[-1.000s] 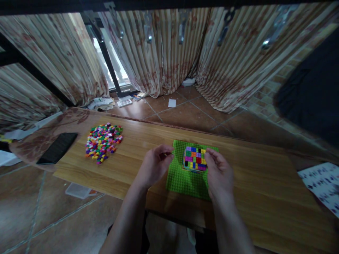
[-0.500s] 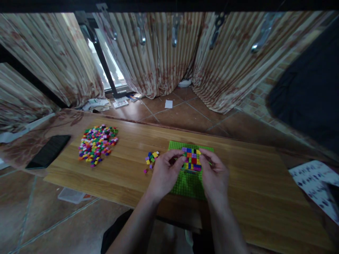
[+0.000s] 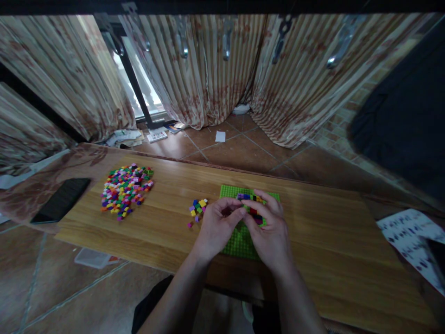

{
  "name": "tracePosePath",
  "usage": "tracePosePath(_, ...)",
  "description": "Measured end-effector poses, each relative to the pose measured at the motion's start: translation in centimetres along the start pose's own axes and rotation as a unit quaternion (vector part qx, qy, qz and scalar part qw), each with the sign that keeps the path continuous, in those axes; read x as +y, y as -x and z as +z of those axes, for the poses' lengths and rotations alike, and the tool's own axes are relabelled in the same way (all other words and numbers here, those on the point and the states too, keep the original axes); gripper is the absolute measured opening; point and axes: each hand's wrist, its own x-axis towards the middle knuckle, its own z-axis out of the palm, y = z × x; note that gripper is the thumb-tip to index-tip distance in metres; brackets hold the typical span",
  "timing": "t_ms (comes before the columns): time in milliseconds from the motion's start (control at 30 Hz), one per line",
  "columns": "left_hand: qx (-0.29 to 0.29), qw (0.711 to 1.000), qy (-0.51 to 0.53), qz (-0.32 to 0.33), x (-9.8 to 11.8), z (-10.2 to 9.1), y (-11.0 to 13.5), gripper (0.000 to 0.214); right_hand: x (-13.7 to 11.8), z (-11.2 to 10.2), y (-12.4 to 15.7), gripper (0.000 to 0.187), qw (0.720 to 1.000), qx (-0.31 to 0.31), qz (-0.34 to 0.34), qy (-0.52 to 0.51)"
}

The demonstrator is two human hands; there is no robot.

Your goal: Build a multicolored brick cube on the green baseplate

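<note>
Over the multicoloured brick block [image 3: 245,196] on the green baseplate [image 3: 239,246] atop the worktop [image 3: 323,241], the left hand [image 3: 216,228] and right hand [image 3: 273,232] meet, each grip narrowed at thumb and forefinger, though whether either holds a brick I cannot tell.

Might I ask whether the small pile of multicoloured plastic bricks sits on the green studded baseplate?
No, that small pile lies on the brown wooden tabletop, beside the bare left hand.
</note>
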Motion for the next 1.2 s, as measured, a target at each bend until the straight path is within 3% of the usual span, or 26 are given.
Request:
tracePosePath(167,0.047,0.994,-0.097,0.033,-0.1,-0.4,-0.1,0.015,0.5,0.1,0.1,0.023,0.999,-0.004,-0.010,0.044)
tracePosePath(500,0.023,0.954,-0.293,0.064,0.6,0.0,0.7,0.019,0.8,0.0,0.4,0.029,0.997,-0.029,0.000,0.073)
tracePosePath(733,0.021,0.952,-0.299,0.067,0.8,-0.1,0.7,0.018,0.6,-0.1,0.3,0.031,0.999,0.002,0.052,-0.001)
tracePosePath(867,0.027,0.952,-0.296,0.073,0.7,-0.1,0.7,0.018,1.2,0.2,0.1,0.035,0.985,0.058,0.148,-0.062)
tracePosePath(1000,0.024,0.954,-0.291,0.069,0.6,-0.1,0.7,0.018,1.8,0.8,0.2,0.051,0.962,0.072,0.238,-0.114)
tracePosePath(1200,0.025,0.956,-0.286,0.064,0.8,-0.1,0.7,0.019,1.4,1.9,0.2,0.065,0.964,0.074,0.235,-0.098)
